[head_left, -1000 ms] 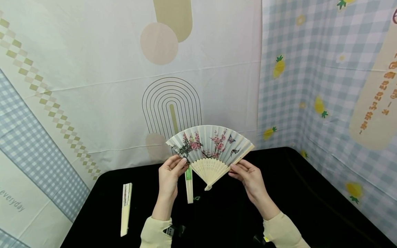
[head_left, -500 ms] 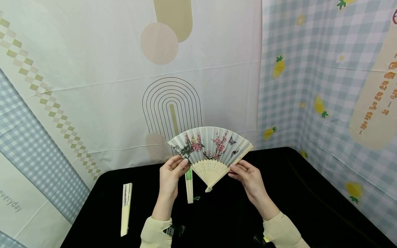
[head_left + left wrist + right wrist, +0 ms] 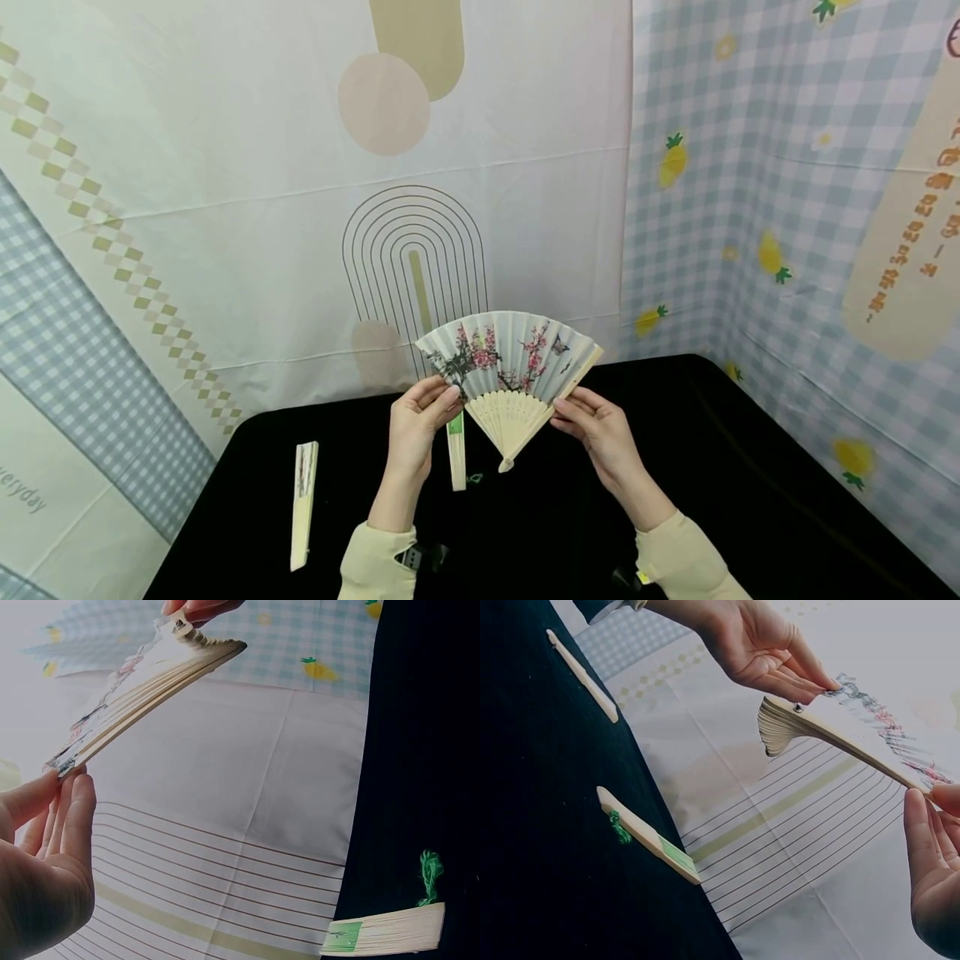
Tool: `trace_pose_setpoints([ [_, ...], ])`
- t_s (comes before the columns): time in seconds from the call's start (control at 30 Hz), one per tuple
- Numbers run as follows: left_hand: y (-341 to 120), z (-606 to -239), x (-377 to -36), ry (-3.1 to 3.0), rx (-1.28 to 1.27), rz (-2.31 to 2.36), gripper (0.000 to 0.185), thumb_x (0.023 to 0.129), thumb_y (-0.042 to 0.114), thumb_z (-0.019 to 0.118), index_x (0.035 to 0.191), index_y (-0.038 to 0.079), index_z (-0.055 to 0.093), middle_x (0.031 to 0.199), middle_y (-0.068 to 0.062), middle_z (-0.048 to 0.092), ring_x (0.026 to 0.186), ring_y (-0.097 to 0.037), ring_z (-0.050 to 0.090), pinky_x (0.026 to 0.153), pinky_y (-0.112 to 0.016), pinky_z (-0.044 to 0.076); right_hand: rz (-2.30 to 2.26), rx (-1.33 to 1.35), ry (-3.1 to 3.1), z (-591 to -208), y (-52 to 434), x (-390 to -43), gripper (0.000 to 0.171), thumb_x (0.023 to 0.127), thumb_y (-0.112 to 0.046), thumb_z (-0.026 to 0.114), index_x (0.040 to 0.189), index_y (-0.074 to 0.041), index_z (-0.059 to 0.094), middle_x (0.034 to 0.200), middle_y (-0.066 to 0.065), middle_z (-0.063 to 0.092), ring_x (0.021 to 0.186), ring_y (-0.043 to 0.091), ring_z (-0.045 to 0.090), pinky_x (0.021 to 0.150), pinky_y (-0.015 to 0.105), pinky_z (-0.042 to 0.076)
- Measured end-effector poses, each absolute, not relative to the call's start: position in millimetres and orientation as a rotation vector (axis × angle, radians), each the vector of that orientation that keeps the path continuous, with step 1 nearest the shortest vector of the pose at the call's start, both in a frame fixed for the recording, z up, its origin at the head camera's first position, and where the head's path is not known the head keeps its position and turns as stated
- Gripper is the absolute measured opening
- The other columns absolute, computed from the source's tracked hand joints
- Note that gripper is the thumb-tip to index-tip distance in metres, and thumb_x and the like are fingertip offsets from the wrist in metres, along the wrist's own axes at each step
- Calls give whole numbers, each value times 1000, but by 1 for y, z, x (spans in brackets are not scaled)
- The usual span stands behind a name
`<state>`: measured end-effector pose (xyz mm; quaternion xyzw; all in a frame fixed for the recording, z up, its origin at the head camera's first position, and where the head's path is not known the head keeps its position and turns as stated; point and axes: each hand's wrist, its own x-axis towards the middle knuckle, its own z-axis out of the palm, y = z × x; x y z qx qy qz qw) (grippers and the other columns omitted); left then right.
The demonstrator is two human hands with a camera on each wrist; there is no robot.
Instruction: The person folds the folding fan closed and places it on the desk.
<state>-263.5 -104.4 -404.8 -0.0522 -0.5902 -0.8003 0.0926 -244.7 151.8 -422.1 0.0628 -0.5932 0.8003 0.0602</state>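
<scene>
Head view, left to right. A closed fan (image 3: 303, 505) lies on the black table (image 3: 750, 500), well apart from the hands. The left hand (image 3: 415, 423) pinches the left edge of the painted fan (image 3: 510, 354) between thumb and fingertips (image 3: 75, 806). Just beside and below this hand, a second closed fan (image 3: 455, 450) with a green band and green tassel (image 3: 429, 871) lies flat on the table. The painted fan — part-spread, held upright above the table's far edge, in front of the patterned backdrop (image 3: 225, 167) — shows pink blossoms and butterflies; its wooden ribs meet at a pivot (image 3: 506, 465) pointing down. The right hand (image 3: 600, 429) pinches the fan's right outer rib. Cream sleeves (image 3: 375, 562) cover both forearms.
</scene>
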Motion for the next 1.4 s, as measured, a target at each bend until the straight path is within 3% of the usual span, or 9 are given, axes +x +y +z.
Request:
trace_pose_setpoints([
  [1.4,-103,-406,-262,-1867,-173,-2401,38,94,6,72,127,-10,61,97,-5,70,83,-13,71,82,-35,61,2475,270,-1835,-425,146,-242,38,96,-2,67,131,11,59,104,3,75,91,17,73,82,33,61],
])
